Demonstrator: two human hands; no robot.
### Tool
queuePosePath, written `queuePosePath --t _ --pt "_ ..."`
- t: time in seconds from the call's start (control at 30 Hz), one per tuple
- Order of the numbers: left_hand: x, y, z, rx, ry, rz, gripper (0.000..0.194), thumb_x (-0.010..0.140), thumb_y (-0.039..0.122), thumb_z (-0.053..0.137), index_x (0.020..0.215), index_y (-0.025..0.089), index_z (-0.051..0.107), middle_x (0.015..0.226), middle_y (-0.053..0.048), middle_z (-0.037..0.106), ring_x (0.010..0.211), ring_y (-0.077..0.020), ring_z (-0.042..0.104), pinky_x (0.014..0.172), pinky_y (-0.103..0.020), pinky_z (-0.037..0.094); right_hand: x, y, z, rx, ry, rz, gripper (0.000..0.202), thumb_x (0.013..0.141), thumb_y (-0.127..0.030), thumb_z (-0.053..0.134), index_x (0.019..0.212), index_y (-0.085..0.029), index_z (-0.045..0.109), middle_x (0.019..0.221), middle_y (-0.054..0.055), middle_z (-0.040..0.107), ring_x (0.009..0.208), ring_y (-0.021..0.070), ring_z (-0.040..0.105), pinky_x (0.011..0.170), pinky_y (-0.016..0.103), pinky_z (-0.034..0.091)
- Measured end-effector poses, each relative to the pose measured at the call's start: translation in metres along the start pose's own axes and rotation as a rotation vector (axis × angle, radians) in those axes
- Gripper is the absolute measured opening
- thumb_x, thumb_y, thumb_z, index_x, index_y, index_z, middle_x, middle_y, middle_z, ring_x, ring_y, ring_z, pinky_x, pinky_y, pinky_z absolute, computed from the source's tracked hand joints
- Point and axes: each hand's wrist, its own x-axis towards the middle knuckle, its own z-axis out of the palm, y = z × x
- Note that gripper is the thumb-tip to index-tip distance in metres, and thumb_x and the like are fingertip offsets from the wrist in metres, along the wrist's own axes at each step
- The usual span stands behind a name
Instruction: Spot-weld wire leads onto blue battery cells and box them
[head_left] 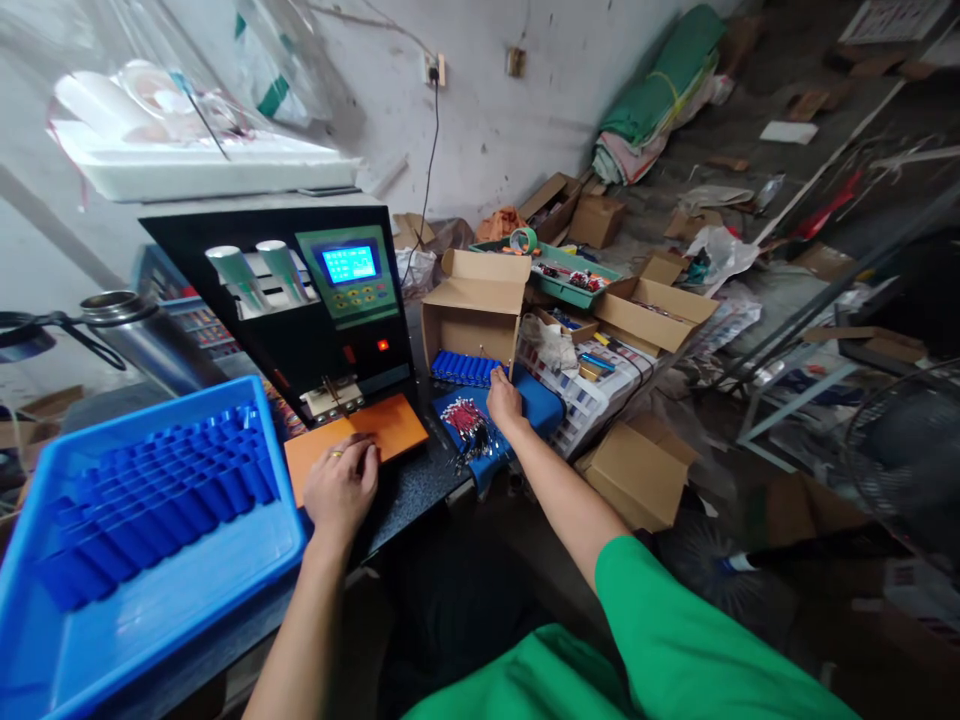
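Note:
My left hand (343,487), with a ring on one finger, lies on the orange board (396,425) in front of a black spot welder (360,355). Its fingers bend loosely over the board, with no object visible in them. My right hand (505,398) is at the front of an open cardboard box (474,328), fingers closed at the end of a row of blue cylindrical battery cells (461,368). They seem to pinch an end cell, partly covered by the fingers. Just left of this hand, a bundle of red and black wire leads (466,418) lies on a blue surface (536,402).
A blue tray (187,600) holding many blue cells stands at left, near a steel flask (150,340). A foam lid (202,165) sits atop the machine. Right of the box are a green tray (574,290), more cartons (637,475) and a fan (911,450).

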Motion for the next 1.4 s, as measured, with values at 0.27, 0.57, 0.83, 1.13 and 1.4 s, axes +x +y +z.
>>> queuePosePath --t 0.27,0.57,0.83,1.13,1.4 --pt "0.001 0.006 0.003 -0.026 -0.045 -0.079 0.029 0.095 0.037 0.050 0.099 0.021 0.074 0.112 -0.008 0.076 0.100 -0.0264 0.068 0.087 -0.038 0.048 -0.016 -0.032 -0.022 0.300 -0.039 0.039 0.026 0.088 -0.013 0.058 0.111 -0.017 0.071 0.133 0.008 0.068 0.125 0.0147 0.062 0.099 0.022 0.053" --pt "0.007 0.005 0.006 -0.049 -0.037 -0.127 0.029 0.094 0.042 0.054 0.099 0.020 0.073 0.104 -0.003 0.076 0.096 -0.0226 0.064 0.086 -0.033 0.048 -0.100 -0.094 -0.112 1.534 -0.342 0.023 0.044 0.100 -0.049 0.043 0.122 -0.020 0.068 0.130 0.013 0.069 0.059 0.0083 0.054 0.043 0.016 0.049" --pt "-0.013 0.078 -0.027 -0.382 0.130 -0.221 0.038 0.094 0.043 0.054 0.111 0.013 0.070 0.110 -0.007 0.074 0.108 -0.0227 0.066 0.101 -0.040 0.051 -0.154 -0.099 -0.155 2.244 -0.750 0.031 0.065 0.095 -0.045 0.050 0.157 -0.027 0.037 0.160 0.013 0.043 0.079 0.0156 0.063 0.059 0.027 0.062" --pt "-0.114 0.291 -0.018 -1.134 -0.285 -0.051 0.072 0.092 0.057 0.055 0.154 0.023 0.042 0.161 -0.010 0.041 0.152 -0.0284 0.034 0.126 -0.044 0.030 -0.202 -0.067 -0.172 1.338 -0.212 -0.077 0.056 0.093 -0.059 0.049 0.136 -0.025 0.061 0.154 0.009 0.051 0.136 0.0227 0.053 0.114 0.047 0.046" --pt "-0.182 0.299 0.038 -1.251 -0.532 -0.448 0.072 0.089 0.066 0.055 0.142 0.018 0.059 0.150 -0.012 0.054 0.145 -0.0319 0.045 0.125 -0.049 0.031 -0.214 0.023 -0.175 0.936 0.151 0.004 0.069 0.096 -0.066 0.022 0.132 -0.023 0.062 0.156 0.013 0.048 0.143 0.0224 0.048 0.118 0.051 0.037"
